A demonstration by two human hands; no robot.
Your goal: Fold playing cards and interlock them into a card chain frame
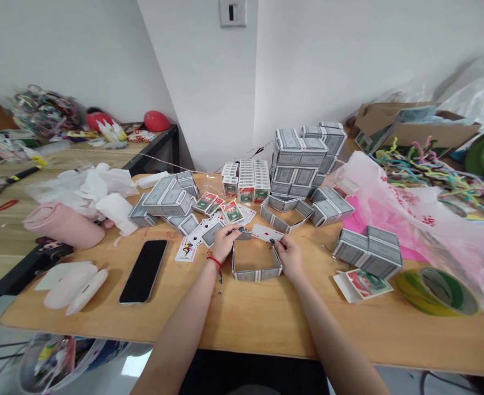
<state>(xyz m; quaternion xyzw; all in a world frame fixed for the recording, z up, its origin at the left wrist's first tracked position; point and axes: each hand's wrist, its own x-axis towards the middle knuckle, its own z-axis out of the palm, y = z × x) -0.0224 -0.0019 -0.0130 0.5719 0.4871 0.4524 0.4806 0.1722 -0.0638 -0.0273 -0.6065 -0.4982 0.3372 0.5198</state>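
Observation:
My left hand [226, 241] and my right hand [288, 253] meet over a square frame built of playing cards [255, 271] on the wooden table [242, 312]. Both hands pinch a single white playing card [267, 233] with small red pips, held flat across the frame's far edge. A red string bracelet circles my left wrist. Loose cards [209, 227] lie face up and face down just left of my left hand.
A black phone [143, 270] lies left of the frame. Card structures [168, 200] and stacked card boxes [303, 159] stand behind. A card block [369, 251], an opened card box [363, 283], tape roll [437, 291] and pink plastic bag [410, 214] sit right.

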